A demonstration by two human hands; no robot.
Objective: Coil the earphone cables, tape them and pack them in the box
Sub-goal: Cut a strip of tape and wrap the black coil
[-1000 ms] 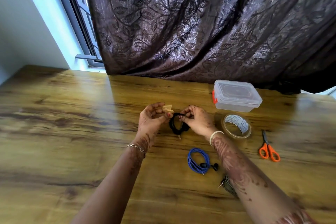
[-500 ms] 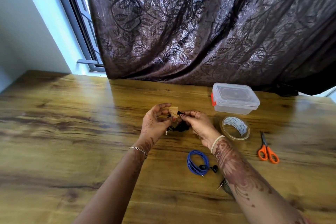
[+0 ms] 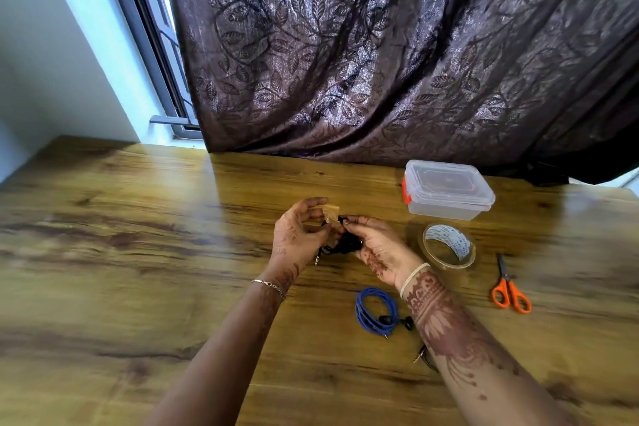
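Observation:
Above the middle of the wooden table (image 3: 138,252), both hands work on a coiled black earphone cable (image 3: 345,245). My left hand (image 3: 299,237) pinches a short strip of clear tape (image 3: 331,212) against the coil. My right hand (image 3: 378,247) pinches the coil from the other side. The cable's metal plug hangs below my left hand. A coiled blue earphone cable (image 3: 375,311) lies on the table nearer to me. The clear plastic box (image 3: 447,194) with its lid on stands at the back right.
A roll of clear tape (image 3: 448,245) lies right of my hands, with orange-handled scissors (image 3: 510,290) further right. Part of a third cable (image 3: 423,356) shows under my right forearm. A dark leaf-patterned curtain (image 3: 380,62) hangs behind the table.
The hands have drawn closer together, and the tape strip has come against the black coil. The coil, which hung as an open loop, is now bunched between the fingers.

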